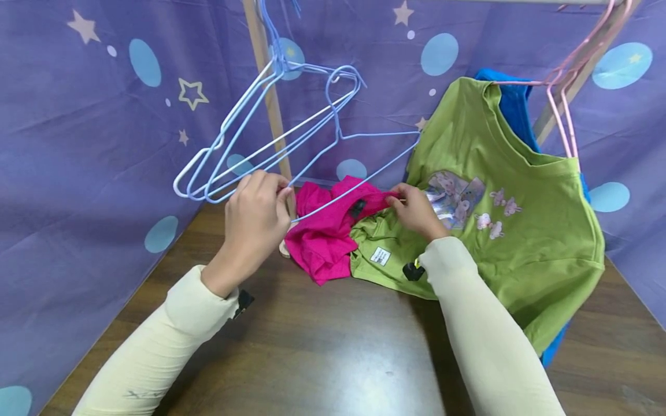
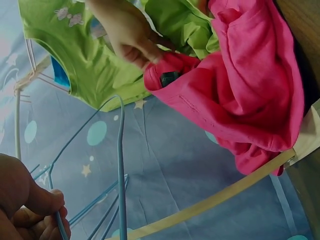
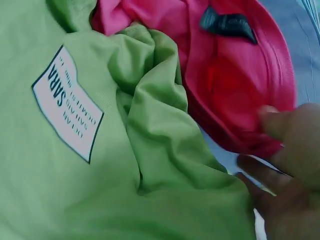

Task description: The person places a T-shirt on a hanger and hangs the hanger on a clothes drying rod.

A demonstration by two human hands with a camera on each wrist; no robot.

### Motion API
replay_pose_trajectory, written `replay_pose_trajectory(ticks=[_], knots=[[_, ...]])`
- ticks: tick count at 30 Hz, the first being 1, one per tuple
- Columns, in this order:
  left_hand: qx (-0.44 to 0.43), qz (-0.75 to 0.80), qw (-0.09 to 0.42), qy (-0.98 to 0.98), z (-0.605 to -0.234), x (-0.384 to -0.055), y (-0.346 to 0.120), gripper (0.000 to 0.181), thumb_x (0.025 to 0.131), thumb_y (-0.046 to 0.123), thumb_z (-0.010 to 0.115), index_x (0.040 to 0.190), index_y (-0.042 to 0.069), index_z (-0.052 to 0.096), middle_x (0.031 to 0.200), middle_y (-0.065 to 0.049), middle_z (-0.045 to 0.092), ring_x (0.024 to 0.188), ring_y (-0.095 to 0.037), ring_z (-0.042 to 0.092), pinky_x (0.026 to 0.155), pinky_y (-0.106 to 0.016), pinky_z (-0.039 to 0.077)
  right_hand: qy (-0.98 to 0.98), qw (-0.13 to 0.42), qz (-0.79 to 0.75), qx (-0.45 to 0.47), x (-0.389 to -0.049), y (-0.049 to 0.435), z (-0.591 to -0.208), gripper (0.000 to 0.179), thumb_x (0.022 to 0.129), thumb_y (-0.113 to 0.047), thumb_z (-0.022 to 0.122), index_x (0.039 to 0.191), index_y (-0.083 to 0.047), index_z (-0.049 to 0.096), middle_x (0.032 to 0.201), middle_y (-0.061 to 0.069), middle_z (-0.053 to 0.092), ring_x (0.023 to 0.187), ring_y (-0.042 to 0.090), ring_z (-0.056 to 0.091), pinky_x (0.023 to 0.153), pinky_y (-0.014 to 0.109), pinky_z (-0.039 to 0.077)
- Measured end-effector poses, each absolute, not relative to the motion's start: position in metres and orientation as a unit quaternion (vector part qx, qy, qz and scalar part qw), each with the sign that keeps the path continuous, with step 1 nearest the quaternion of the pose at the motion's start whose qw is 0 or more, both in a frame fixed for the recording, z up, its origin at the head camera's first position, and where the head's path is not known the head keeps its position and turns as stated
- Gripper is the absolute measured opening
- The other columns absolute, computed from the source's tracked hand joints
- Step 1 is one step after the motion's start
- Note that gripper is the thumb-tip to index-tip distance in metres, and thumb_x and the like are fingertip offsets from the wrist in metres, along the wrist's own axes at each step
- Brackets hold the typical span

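Blue hanger (image 1: 380, 134) pinched by corner in my left hand (image 1: 258, 216); edge of bright pink garment (image 1: 325, 248) pinched in my right hand (image 1: 418, 214) — rest of garment bunched on brown tabletop (image 1: 312, 346), beside green fabric (image 1: 400, 277) with white label (image 1: 380, 256). At right, green shirt (image 1: 546, 214) on pink hanger (image 1: 561, 118), blue garment (image 1: 515, 112) behind — star-printed purple curtain (image 1: 130, 127) beyond.

The white patch (image 3: 69, 104) on the green cloth (image 3: 160, 210) reads SARA in bold capitals; one smaller line looks like OCEAN, its other lines unclear. The dark tag (image 3: 229, 25) in the pink cloth (image 1: 325, 242) and the print (image 1: 144, 394) on the left sleeve (image 1: 189, 312) are illegible.
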State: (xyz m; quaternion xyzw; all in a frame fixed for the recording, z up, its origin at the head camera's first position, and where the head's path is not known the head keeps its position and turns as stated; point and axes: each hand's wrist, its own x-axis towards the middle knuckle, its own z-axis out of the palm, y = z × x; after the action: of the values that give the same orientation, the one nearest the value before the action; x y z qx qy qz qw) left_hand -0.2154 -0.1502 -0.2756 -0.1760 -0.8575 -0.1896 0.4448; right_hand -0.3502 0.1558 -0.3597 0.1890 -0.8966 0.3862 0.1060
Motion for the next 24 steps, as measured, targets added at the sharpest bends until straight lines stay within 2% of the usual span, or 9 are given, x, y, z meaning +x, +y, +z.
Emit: replay_pose_trajectory(ticks=[5,9,11,14,16,21,24], knots=[[-0.178,-0.192,0.449,-0.854,-0.275,-0.213,-0.150,0.007,0.090,0.004,0.071,0.093,-0.002,0.069,0.088,-0.015,0.067,0.082,-0.036,0.062,0.065,-0.049,0.051,-0.852,0.180,0.473,0.135,-0.354,0.152,-0.356,0.015,0.101,-0.004,0.056,0.107,0.006,0.065,0.095,0.023,0.072,0.072,0.015,0.057,0.068,0.025,0.044],[-0.185,-0.195,0.453,-0.850,-0.274,-0.209,-0.149,0.006,0.091,0.004,0.070,0.094,-0.002,0.070,0.089,-0.015,0.067,0.083,-0.036,0.062,0.067,-0.049,0.051,-0.827,0.232,0.502,0.105,-0.358,0.149,-0.348,0.016,0.100,-0.004,0.057,0.106,0.008,0.066,0.088,0.021,0.071,0.065,0.004,0.053,0.063,0.018,0.042],[-0.188,-0.196,0.455,-0.848,-0.273,-0.207,-0.149,0.006,0.091,0.004,0.070,0.094,-0.002,0.070,0.089,-0.015,0.067,0.083,-0.036,0.062,0.067,-0.049,0.051,-0.820,0.235,0.515,0.086,-0.359,0.148,-0.341,0.016,0.100,-0.006,0.059,0.105,0.006,0.067,0.081,0.016,0.069,0.061,0.001,0.054,0.060,0.017,0.045],[-0.192,-0.193,0.458,-0.846,-0.272,-0.205,-0.149,0.006,0.091,0.004,0.070,0.094,-0.002,0.070,0.088,-0.015,0.067,0.083,-0.036,0.061,0.068,-0.048,0.051,-0.815,0.206,0.537,0.069,-0.359,0.151,-0.326,0.016,0.100,-0.008,0.061,0.103,0.007,0.065,0.073,0.006,0.064,0.054,0.001,0.057,0.054,0.019,0.051],[-0.193,-0.191,0.460,-0.845,-0.271,-0.203,-0.150,0.007,0.092,0.005,0.070,0.094,-0.002,0.070,0.088,-0.014,0.067,0.082,-0.036,0.061,0.069,-0.048,0.051,-0.807,0.167,0.564,0.063,-0.358,0.155,-0.313,0.017,0.100,-0.007,0.061,0.105,0.008,0.064,0.072,0.000,0.061,0.053,0.003,0.059,0.055,0.022,0.055],[-0.192,-0.188,0.464,-0.844,-0.269,-0.200,-0.153,0.007,0.093,0.005,0.070,0.092,-0.002,0.069,0.085,-0.014,0.066,0.081,-0.036,0.060,0.068,-0.047,0.051,-0.743,0.044,0.665,0.059,-0.355,0.164,-0.280,0.023,0.100,0.006,0.052,0.121,0.013,0.059,0.081,0.000,0.064,0.065,0.008,0.067,0.067,0.025,0.060],[-0.189,-0.189,0.465,-0.844,-0.266,-0.197,-0.155,0.006,0.092,0.004,0.071,0.092,-0.002,0.069,0.085,-0.014,0.065,0.080,-0.037,0.060,0.067,-0.048,0.050,-0.692,-0.007,0.722,0.030,-0.352,0.167,-0.264,0.020,0.098,0.010,0.051,0.116,0.009,0.059,0.082,0.003,0.067,0.065,0.012,0.069,0.070,0.028,0.061]])
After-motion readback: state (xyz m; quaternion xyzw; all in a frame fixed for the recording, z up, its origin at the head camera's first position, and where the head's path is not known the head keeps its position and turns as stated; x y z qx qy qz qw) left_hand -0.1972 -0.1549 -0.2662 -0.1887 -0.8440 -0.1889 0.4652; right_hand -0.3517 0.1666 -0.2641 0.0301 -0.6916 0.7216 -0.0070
